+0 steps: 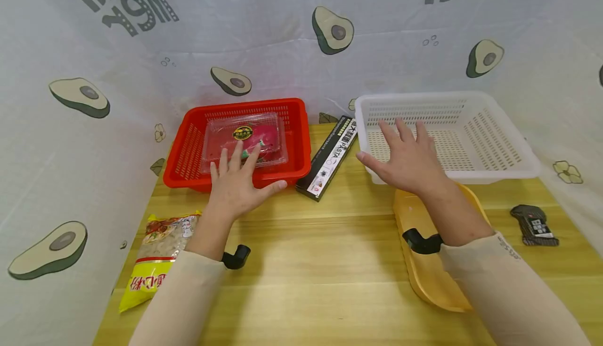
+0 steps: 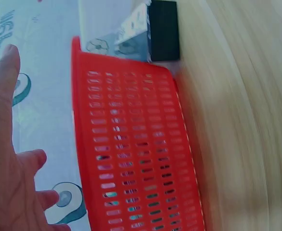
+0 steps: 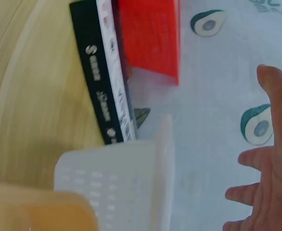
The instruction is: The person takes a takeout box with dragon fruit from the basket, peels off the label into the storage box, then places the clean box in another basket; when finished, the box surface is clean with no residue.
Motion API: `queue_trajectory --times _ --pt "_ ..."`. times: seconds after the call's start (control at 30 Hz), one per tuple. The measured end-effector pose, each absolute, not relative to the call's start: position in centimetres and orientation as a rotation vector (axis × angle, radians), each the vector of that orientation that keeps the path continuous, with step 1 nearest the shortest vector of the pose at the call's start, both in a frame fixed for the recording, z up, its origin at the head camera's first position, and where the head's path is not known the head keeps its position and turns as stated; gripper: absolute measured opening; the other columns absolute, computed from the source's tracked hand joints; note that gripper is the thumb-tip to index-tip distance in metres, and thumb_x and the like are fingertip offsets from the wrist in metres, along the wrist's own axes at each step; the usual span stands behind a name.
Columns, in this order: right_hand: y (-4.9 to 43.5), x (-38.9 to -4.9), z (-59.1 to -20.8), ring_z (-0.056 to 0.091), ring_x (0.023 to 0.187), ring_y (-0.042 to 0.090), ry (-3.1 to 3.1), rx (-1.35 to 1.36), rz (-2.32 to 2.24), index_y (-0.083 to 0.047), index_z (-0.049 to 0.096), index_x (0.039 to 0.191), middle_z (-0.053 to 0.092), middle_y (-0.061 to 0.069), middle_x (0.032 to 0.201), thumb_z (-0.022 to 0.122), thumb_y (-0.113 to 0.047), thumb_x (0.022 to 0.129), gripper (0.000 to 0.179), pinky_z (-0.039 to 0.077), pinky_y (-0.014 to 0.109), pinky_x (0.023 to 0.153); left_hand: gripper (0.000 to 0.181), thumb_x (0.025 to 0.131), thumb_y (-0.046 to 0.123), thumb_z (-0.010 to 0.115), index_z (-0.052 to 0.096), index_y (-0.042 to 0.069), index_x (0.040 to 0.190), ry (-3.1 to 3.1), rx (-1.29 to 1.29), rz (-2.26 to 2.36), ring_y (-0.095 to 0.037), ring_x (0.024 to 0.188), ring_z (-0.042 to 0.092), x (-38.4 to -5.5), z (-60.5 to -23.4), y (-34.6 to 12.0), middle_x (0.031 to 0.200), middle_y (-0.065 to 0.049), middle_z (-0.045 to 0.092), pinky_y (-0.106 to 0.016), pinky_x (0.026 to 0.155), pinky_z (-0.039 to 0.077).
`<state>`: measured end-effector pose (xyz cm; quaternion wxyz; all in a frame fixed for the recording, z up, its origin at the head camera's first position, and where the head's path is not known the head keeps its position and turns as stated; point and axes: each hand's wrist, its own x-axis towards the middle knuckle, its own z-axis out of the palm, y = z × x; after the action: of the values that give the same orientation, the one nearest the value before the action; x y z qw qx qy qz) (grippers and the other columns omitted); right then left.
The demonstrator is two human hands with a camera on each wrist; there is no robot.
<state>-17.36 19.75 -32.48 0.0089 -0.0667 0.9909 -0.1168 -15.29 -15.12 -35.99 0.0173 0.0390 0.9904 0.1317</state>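
Observation:
My left hand point(image 1: 235, 186) is spread with straight fingers over the near rim of the red basket point(image 1: 301, 142), holding nothing. Inside that basket lies a clear plastic box point(image 1: 221, 136) with a black and yellow label and something pink in it. My right hand point(image 1: 409, 160), fingers also spread, hovers over the near left part of the white basket point(image 1: 506, 170). Nothing shows inside the white basket. Between the two baskets a black and white pasta box point(image 1: 327, 160) lies at a slant. In the left wrist view the left hand point(image 2: 10, 159) is beside the red basket wall point(image 2: 131, 144).
A yellow tray point(image 1: 424, 278) lies under my right forearm. Left of my left forearm is a yellow food bag point(image 1: 153, 267). A small dark packet point(image 1: 534, 225) sits at the right. Behind the wooden table point(image 1: 311, 283) hangs a white cloth point(image 1: 278, 21) with avocado prints.

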Motion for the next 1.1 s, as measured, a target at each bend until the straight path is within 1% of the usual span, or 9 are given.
queue_trajectory --times 0.1,0.17,0.3,0.4,0.6,0.7,0.8,0.9,1.1 --pt "18.8 -17.0 -31.8 0.008 0.153 0.055 3.097 -0.246 -0.48 -0.013 0.019 0.164 0.016 0.028 0.167 0.044 -0.074 0.094 0.095 0.007 0.071 0.123 0.103 0.082 0.082 0.054 0.018 0.032 0.164 3.113 0.154 0.489 -0.047 0.156 0.008 -14.8 -35.8 -14.9 0.173 -0.012 0.008 -0.072 0.123 0.009" --pt "18.3 -16.8 -31.5 0.011 0.154 0.053 3.084 -0.249 -0.601 -0.015 0.02 0.164 0.016 0.026 0.168 0.046 -0.071 0.095 0.092 0.01 0.071 0.123 0.101 0.083 0.08 0.055 0.019 0.032 0.164 3.135 0.167 0.544 -0.046 0.155 0.014 -14.5 -35.6 -14.7 0.172 -0.013 0.014 -0.072 0.121 0.018" --pt "17.3 -16.2 -31.1 0.018 0.154 0.049 3.044 -0.269 -0.894 -0.017 0.023 0.163 0.02 0.02 0.169 0.05 -0.064 0.098 0.085 0.017 0.073 0.12 0.099 0.084 0.076 0.059 0.017 0.035 0.164 3.159 0.154 0.681 -0.042 0.15 0.025 -13.5 -35.5 -14.5 0.167 -0.013 0.025 -0.069 0.113 0.037" --pt "16.6 -15.7 -30.9 0.024 0.154 0.045 3.013 -0.297 -1.088 -0.018 0.027 0.162 0.026 0.018 0.168 0.05 -0.058 0.1 0.078 0.02 0.071 0.121 0.099 0.085 0.072 0.063 0.017 0.035 0.164 3.171 0.141 0.811 -0.038 0.146 0.03 -12.8 -35.6 -14.3 0.162 -0.013 0.032 -0.065 0.108 0.045" --pt "15.1 -14.8 -31.1 0.035 0.15 0.041 2.91 -0.305 -1.412 -0.018 0.036 0.159 0.035 0.014 0.165 0.051 -0.048 0.104 0.065 0.035 0.061 0.119 0.092 0.091 0.06 0.065 0.018 0.031 0.164 3.121 0.136 1.133 -0.034 0.14 0.04 -11.8 -36.4 -14.4 0.153 -0.013 0.044 -0.063 0.108 0.046" --pt "14.3 -14.8 -31.6 0.04 0.148 0.038 2.828 -0.311 -1.568 -0.015 0.041 0.155 0.041 0.013 0.161 0.052 -0.041 0.105 0.058 0.039 0.056 0.118 0.09 0.094 0.055 0.065 0.016 0.03 0.164 3.046 0.109 1.321 -0.031 0.121 0.056 -11.5 -36.9 -14.5 0.14 -0.013 0.054 -0.056 0.097 0.055" --pt "13.4 -14.6 -32.3 0.043 0.147 0.036 2.767 -0.301 -1.637 -0.015 0.043 0.154 0.045 0.011 0.159 0.05 -0.039 0.106 0.054 0.04 0.055 0.118 0.088 0.096 0.052 0.064 0.014 0.029 0.165 2.963 0.069 1.475 -0.027 0.095 0.065 -11.3 -37.5 -14.7 0.124 -0.01 0.063 -0.043 0.079 0.059" --pt "12.7 -14.5 -33.1 0.047 0.144 0.034 2.712 -0.301 -1.683 -0.015 0.045 0.152 0.047 0.01 0.158 0.05 -0.037 0.106 0.051 0.04 0.055 0.117 0.087 0.098 0.05 0.063 0.014 0.026 0.165 2.904 0.025 1.584 -0.024 0.079 0.065 -11.4 -38.4 -14.6 0.111 -0.008 0.067 -0.035 0.068 0.055" --pt "11.1 -14.4 -34.7 0.051 0.141 0.033 2.576 -0.307 -1.787 -0.014 0.048 0.149 0.049 0.01 0.155 0.053 -0.03 0.106 0.047 0.043 0.055 0.115 0.082 0.099 0.052 0.061 0.016 0.03 0.164 2.83 -0.173 1.731 -0.026 0.078 0.062 -11.6 -40.0 -14.5 0.095 -0.011 0.066 -0.033 0.068 0.052"
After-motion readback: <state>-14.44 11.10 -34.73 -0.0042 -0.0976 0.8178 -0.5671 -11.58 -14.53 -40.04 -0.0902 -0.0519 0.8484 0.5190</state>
